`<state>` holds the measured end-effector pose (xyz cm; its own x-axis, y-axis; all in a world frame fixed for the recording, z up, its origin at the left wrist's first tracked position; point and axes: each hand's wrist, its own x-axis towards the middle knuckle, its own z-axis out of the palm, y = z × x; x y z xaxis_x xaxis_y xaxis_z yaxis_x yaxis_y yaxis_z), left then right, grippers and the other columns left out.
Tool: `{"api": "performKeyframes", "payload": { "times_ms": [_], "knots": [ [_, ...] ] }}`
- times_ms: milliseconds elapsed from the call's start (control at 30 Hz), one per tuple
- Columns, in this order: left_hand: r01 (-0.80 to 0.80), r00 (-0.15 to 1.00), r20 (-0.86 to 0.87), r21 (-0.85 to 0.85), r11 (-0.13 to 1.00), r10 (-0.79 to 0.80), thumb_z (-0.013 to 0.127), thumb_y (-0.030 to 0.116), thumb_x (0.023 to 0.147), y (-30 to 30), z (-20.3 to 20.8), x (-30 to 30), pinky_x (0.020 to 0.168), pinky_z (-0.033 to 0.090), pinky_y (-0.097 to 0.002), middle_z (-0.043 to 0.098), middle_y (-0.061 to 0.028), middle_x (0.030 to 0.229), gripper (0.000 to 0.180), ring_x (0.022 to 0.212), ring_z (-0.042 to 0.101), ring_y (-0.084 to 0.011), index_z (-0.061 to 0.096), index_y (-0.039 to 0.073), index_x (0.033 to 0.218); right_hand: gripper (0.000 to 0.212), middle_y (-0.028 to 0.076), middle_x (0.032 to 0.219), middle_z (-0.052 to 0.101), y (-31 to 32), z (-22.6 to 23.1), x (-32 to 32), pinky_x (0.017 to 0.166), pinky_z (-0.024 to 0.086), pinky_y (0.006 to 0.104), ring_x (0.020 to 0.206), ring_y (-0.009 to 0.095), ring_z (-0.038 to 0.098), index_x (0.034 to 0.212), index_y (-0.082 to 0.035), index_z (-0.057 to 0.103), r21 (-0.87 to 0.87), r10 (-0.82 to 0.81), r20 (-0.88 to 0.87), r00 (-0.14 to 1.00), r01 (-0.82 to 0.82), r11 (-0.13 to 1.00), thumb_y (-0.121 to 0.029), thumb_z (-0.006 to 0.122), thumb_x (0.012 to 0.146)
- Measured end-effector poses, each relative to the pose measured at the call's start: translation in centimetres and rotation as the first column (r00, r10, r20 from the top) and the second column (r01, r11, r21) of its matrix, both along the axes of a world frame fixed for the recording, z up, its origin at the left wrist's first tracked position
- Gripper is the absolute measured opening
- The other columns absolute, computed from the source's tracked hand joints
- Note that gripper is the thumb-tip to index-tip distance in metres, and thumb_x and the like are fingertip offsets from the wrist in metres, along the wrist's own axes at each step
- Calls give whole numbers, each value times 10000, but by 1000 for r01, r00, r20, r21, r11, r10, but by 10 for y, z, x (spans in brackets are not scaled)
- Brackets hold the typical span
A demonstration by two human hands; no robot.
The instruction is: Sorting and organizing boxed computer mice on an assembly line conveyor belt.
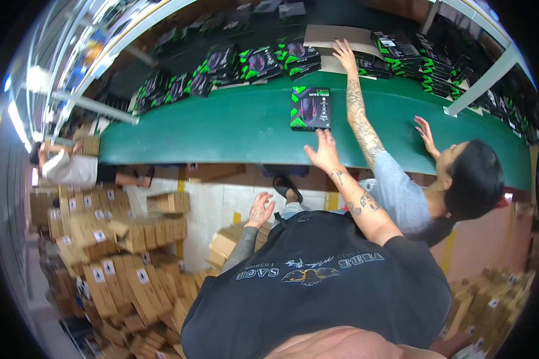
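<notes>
A black and green mouse box [310,109] lies flat on the green workbench [233,125]. My right hand [324,152] reaches to the near edge of that box with fingers stretched; whether the fingertips touch it I cannot tell. Nothing shows in its palm. Low on the left, my left hand [261,210] hangs off the bench with its fingers loosely apart and holds nothing. Beyond the box stand piles of similar boxes [257,63] along the back of the bench.
At my right a co-worker in a grey shirt [401,197] stretches one hand [344,55] to a cardboard sheet [335,37] by the boxes. Metal posts [485,81] frame the bench. Brown cartons [132,281] crowd the floor at left. Another person [72,167] stands far left.
</notes>
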<state>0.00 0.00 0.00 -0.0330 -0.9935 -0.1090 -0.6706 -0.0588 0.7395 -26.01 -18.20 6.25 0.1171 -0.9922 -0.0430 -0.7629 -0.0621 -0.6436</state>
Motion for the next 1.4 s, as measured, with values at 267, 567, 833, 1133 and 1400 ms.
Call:
{"api": "performKeyframes", "payload": {
  "times_ms": [267,567,833,1133,1400],
  "knots": [
    [244,968,23,160,956,-251,638,340,778,-257,30,54,929,398,-397,489,-204,1170,620,1023,530,-326,415,-4,1244,795,223,1210,522,-110,-56,18,949,404,354,1127,316,515,1363,-22,283,188,-387,158,909,357,915,-344,673,749],
    [25,865,502,-53,998,5,658,598,646,-282,10,52,1021,139,-597,153,-179,1470,986,1331,118,-445,270,83,1392,404,134,1198,553,-115,-35,134,964,383,326,1147,231,482,1278,-61,464,539,216,476,853,-477,694,-210,491,903],
    [-71,689,718,-69,995,99,594,281,794,-301,-6,143,1033,178,-578,152,-130,1485,742,1340,184,-369,225,129,1419,288,72,1008,648,-198,60,2,830,475,304,938,207,612,1082,-94,604,84,29,368,929,-64,994,-270,583,855],
    [332,942,215,-482,811,-258,580,115,770,-361,43,-71,979,337,-462,398,-211,1305,424,1203,387,-393,495,62,1182,857,139,1273,407,-275,64,-257,757,430,343,1027,232,451,1283,-56,411,608,-718,661,-218,716,343,-550,706,649],
    [760,598,34,-342,553,-801,588,154,809,-443,112,-283,855,457,-378,544,-107,1132,269,1033,546,-297,562,73,1064,872,204,1310,371,-358,20,-338,923,368,506,1123,331,454,1311,-68,313,518,-409,855,-319,491,700,-485,713,659]
  ]
}}
